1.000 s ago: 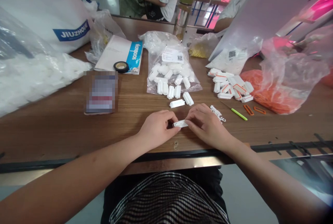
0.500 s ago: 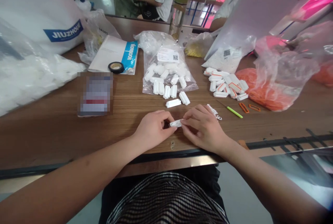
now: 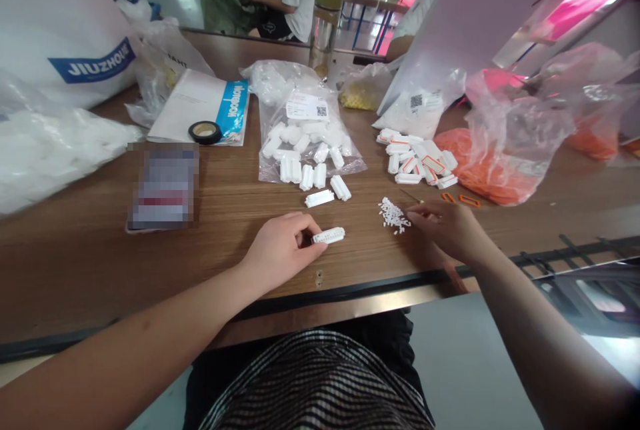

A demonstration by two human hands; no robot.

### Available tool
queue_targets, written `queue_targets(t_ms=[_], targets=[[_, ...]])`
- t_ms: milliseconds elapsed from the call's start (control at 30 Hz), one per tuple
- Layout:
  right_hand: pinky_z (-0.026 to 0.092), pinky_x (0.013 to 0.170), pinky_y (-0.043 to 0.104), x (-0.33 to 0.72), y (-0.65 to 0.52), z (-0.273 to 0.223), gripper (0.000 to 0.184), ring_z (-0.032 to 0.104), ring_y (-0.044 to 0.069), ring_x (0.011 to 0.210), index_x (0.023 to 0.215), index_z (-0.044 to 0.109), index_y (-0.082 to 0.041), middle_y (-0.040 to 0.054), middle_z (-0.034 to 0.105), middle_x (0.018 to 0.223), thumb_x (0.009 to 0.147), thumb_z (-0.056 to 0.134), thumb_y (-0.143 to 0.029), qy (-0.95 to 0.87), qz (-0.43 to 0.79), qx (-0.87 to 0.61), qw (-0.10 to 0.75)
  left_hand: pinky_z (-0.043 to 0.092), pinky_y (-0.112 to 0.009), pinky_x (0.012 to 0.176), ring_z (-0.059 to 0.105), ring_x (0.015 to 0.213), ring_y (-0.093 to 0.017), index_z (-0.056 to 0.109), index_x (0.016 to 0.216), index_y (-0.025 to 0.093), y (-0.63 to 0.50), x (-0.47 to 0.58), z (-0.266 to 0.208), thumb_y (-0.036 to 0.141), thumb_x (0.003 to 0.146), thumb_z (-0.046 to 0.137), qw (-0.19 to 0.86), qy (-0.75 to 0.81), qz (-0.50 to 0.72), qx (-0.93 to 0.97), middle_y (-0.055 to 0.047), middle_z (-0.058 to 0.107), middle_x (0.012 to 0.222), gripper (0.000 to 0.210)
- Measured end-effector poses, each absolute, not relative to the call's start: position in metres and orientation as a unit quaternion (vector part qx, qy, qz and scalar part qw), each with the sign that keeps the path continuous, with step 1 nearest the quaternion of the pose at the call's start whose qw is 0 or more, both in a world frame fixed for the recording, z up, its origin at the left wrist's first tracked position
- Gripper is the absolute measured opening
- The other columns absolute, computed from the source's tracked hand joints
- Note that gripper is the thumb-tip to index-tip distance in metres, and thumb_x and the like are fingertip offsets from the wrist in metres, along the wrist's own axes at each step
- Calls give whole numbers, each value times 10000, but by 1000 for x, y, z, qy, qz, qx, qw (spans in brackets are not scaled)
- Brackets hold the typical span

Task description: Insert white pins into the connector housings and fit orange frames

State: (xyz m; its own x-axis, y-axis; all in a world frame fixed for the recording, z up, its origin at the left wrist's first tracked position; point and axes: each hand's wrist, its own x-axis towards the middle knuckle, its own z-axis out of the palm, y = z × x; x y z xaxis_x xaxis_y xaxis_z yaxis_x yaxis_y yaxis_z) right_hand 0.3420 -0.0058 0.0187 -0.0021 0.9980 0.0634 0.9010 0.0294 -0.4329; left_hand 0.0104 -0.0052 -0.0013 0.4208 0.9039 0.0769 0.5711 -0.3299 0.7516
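Note:
My left hand (image 3: 280,247) pinches a white connector housing (image 3: 331,236) by its left end, just above the table near the front edge. Small holes line the side facing me. My right hand (image 3: 453,230) is at the right edge of a pile of tiny white pieces (image 3: 393,213), its thumb and forefinger drawn together; whatever lies between the fingertips is too small to see. Behind that hand, the thin shaft of a pick (image 3: 412,197) shows, with its green handle mostly covered. Two more white housings (image 3: 320,199) lie a little beyond my left hand.
A clear bag of white housings (image 3: 313,140) lies in the middle. To its right are a heap of white housings with orange parts (image 3: 420,158) and a bag of orange pieces (image 3: 500,163). A phone (image 3: 163,187), black tape roll (image 3: 205,132) and notebook (image 3: 185,110) lie left.
My right hand has let go of the housing and moved right to the tiny white pieces. My left hand still holds the housing. The view has shifted slightly.

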Motion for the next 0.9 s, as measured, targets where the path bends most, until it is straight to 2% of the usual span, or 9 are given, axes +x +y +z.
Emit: queue_targets(t_ms=[100,267,500,633,767,900], targets=[[475,617,314,361,-7,16,267,665,204,685,841,799,-235,25,760,775,803,631,-439,-673,155,-707,149,355,-275,584,479,587,-126,689,822,217,-5,11,-1,300,794,709,330,474,250,777,28,546,651,90],[447,586,306,360,-8,14,234,617,184,612,769,786,-236,19,721,681,759,665,-436,-669,163,-708,158,361,-275,585,489,595,-129,694,830,215,-4,11,-1,308,793,712,328,476,246,778,25,551,653,102],[433,608,315,354,-14,11,236,609,186,639,741,707,-215,28,687,711,816,600,-412,-715,97,-681,125,361,-275,578,483,579,-124,697,822,216,-4,11,0,302,790,711,338,479,246,772,25,555,652,93],[459,654,332,334,-18,20,210,614,194,670,775,681,-226,29,683,734,849,601,-405,-702,96,-680,192,362,-275,584,483,593,-129,700,818,216,-5,11,1,304,788,707,341,478,251,769,23,550,650,93],[485,807,342,282,-17,32,141,639,200,853,824,662,-233,42,680,888,895,606,-341,-769,152,-547,293,361,-278,582,475,587,-127,698,814,219,-6,11,0,300,785,704,351,483,251,762,25,545,654,86],[464,848,359,237,-9,29,96,605,187,904,826,646,-225,33,650,909,906,604,-258,-822,191,-454,284,361,-278,586,481,594,-128,695,813,217,-7,11,-1,302,787,705,354,483,260,757,25,545,661,89]])
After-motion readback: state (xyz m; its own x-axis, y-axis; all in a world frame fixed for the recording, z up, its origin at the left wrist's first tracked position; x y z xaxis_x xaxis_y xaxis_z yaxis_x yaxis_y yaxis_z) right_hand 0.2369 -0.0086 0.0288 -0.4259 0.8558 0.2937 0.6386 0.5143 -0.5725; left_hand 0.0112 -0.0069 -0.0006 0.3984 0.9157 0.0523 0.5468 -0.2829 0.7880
